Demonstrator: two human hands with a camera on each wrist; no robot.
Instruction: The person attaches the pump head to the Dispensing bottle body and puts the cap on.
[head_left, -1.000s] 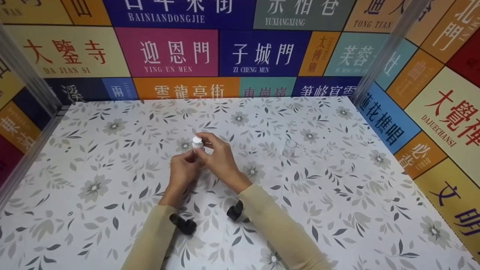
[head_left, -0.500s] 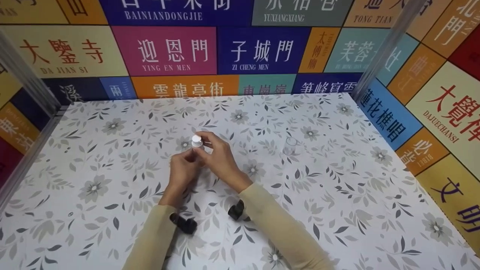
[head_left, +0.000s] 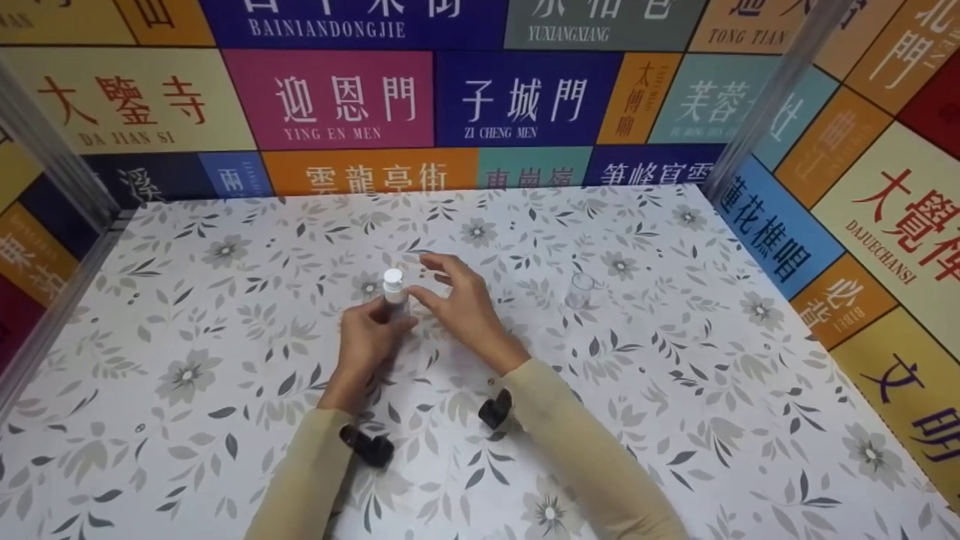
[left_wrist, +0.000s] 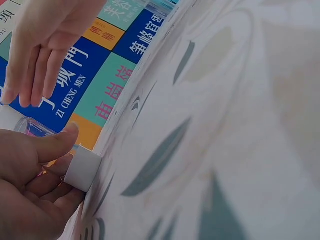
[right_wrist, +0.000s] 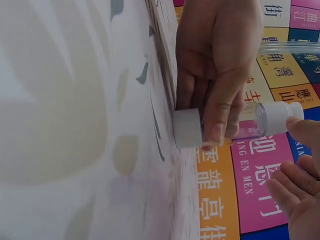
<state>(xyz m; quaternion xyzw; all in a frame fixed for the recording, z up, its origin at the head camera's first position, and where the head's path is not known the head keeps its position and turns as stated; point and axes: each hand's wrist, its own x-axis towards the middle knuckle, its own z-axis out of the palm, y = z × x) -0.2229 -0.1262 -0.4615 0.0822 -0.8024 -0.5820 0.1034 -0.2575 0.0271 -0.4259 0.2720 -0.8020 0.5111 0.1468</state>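
Note:
A small clear bottle (head_left: 394, 287) with a white top stands upright on the patterned tabletop. My left hand (head_left: 366, 337) grips it low, thumb on the near side. In the right wrist view its white base (right_wrist: 187, 128) shows below the left fingers, and the white top (right_wrist: 281, 117) has a narrower upper end. My right hand (head_left: 466, 307) is beside the top, fingers spread and loosely bent, holding nothing. Its thumb tip lies close to the bottle's top; whether they touch, I cannot tell. The left fingers hide part of the clear body.
A small clear cup-like container (head_left: 581, 291) stands to the right of my hands. The floral-patterned table (head_left: 675, 390) is bordered at the back and sides by panels (head_left: 330, 101) with colourful lettered blocks.
The right hand has let go of the bottle's white top and moved slightly right, its fingers opening. The left hand keeps its grip in nearly the same place.

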